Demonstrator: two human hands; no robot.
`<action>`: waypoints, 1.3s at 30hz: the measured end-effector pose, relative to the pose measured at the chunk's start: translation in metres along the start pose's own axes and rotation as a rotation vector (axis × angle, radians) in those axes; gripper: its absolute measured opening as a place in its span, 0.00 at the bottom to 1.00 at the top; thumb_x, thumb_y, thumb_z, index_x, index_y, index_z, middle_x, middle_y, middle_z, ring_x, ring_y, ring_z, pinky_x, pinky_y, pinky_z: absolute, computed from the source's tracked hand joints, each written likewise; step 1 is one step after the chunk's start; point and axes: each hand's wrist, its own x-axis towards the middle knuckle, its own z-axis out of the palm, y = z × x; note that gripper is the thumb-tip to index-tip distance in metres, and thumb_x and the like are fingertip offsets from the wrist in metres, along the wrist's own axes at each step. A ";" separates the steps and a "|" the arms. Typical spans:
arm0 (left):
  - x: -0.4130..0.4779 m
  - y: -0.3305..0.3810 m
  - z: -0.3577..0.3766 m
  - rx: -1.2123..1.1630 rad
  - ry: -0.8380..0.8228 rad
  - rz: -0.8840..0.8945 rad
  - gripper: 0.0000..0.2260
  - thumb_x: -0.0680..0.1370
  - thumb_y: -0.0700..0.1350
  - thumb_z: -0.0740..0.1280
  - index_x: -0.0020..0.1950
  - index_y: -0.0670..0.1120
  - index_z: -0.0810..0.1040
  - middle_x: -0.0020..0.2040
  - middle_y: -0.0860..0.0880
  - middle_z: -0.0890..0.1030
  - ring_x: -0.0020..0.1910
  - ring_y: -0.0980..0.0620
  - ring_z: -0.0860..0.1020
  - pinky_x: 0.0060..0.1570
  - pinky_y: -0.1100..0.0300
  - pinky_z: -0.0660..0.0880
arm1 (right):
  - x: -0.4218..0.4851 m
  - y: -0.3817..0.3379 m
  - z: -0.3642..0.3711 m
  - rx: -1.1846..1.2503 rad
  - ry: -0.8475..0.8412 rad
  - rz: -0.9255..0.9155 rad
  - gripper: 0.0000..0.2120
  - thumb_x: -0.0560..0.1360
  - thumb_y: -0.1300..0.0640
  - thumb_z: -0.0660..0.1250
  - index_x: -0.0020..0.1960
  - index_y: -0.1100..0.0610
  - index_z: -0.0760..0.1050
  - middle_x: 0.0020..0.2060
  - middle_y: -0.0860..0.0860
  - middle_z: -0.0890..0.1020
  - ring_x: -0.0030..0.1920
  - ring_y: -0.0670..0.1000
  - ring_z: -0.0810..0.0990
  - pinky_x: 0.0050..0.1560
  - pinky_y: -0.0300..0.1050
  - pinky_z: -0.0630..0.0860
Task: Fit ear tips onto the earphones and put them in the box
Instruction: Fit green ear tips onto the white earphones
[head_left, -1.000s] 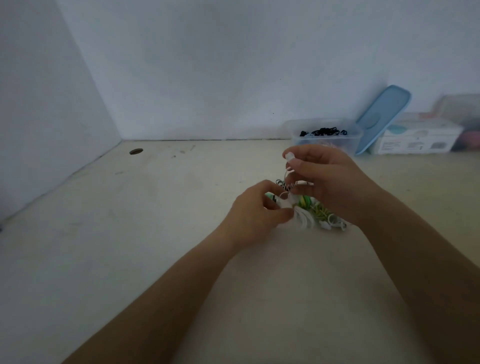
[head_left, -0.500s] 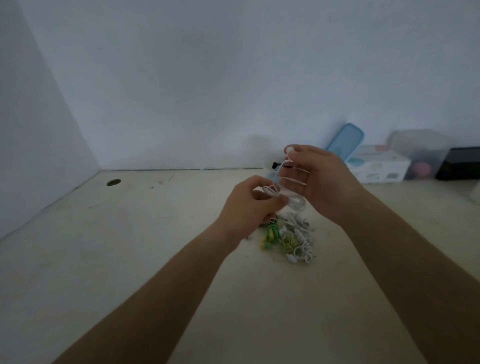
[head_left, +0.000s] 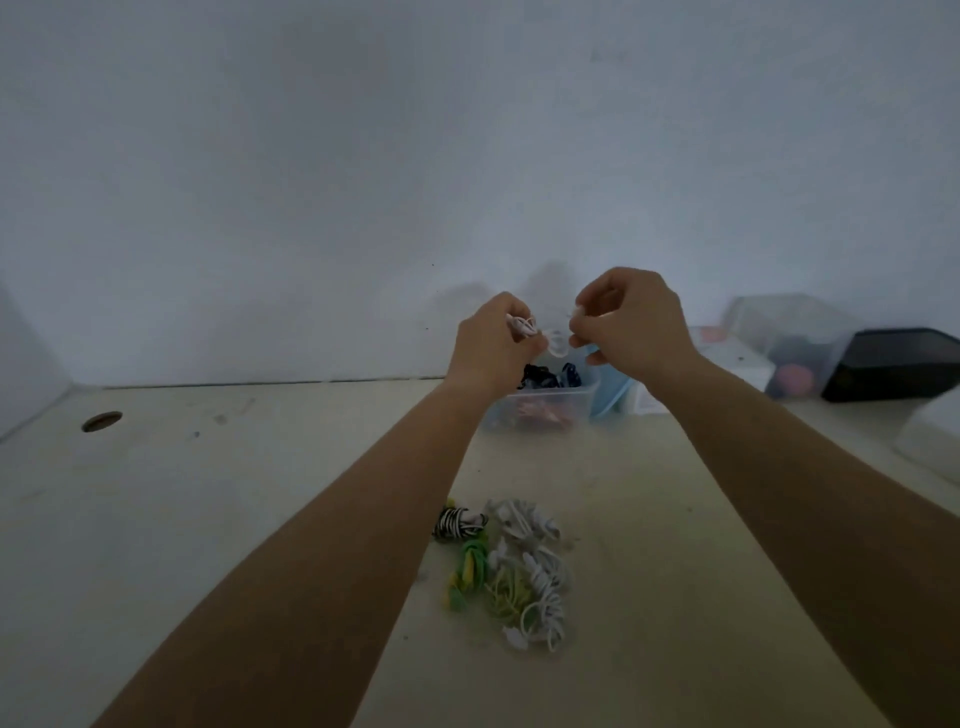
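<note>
Pinching a white earphone cable (head_left: 555, 344) between them, the left hand (head_left: 491, 343) and right hand (head_left: 636, 325) were raised above the desk (head_left: 260, 493), fingers curled round its loops. No ear tip showed on it, so the fitting step seemed barely begun. Next would probably come freeing one bud and picking a tip from the clear box (head_left: 550, 413) just behind the hands, where small black pieces (head_left: 540, 375) lay. More bundled earphones (head_left: 519, 566) lay on the desk, nearer the person.

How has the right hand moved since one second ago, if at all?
Yes. The right hand has risen off the earphone pile toward the clear box.
</note>
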 end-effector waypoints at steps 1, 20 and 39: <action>0.007 -0.002 0.006 0.009 -0.013 -0.009 0.07 0.75 0.42 0.72 0.48 0.48 0.75 0.44 0.52 0.77 0.38 0.60 0.73 0.32 0.78 0.67 | 0.008 0.005 0.002 -0.034 0.001 -0.003 0.04 0.74 0.67 0.71 0.47 0.61 0.78 0.38 0.56 0.85 0.34 0.48 0.86 0.31 0.42 0.81; -0.022 -0.029 -0.010 0.094 -0.001 -0.048 0.11 0.79 0.38 0.66 0.58 0.46 0.82 0.56 0.48 0.82 0.52 0.54 0.80 0.53 0.66 0.73 | -0.006 0.030 0.000 -0.128 -0.111 0.093 0.11 0.74 0.70 0.62 0.47 0.61 0.82 0.38 0.57 0.85 0.32 0.50 0.85 0.29 0.41 0.79; -0.180 -0.036 -0.054 0.228 -0.268 -0.104 0.08 0.75 0.41 0.71 0.53 0.50 0.84 0.48 0.54 0.82 0.46 0.58 0.78 0.44 0.71 0.70 | -0.144 0.023 0.010 -0.375 -0.514 0.067 0.04 0.76 0.58 0.71 0.49 0.52 0.81 0.43 0.47 0.83 0.37 0.42 0.78 0.34 0.33 0.71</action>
